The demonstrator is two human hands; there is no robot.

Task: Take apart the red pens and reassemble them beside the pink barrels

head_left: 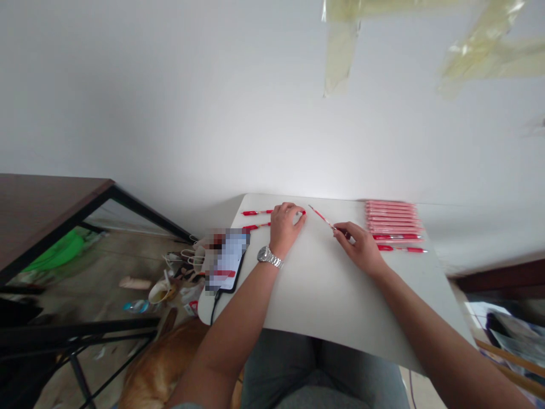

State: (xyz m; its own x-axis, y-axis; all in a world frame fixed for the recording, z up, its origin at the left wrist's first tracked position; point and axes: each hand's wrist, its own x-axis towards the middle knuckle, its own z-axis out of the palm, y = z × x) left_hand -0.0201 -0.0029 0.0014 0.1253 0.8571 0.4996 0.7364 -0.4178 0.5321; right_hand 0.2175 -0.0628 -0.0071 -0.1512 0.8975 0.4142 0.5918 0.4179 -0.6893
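My left hand (285,227), with a silver watch on the wrist, rests curled on the white table (323,289) and its fingers close on a red pen piece (301,212). Two more red pens (256,213) lie just left of it. My right hand (361,245) pinches a thin red pen (322,218) that points up and to the left. A row of several pink and red pens (392,222) lies side by side just right of that hand.
A phone (229,260) with a cable lies at the table's left edge. A dark wooden table (46,210) stands at left, with cups and clutter (164,289) on the floor below. A tan dog (166,369) lies by my legs. Yellow tape (340,51) hangs on the wall.
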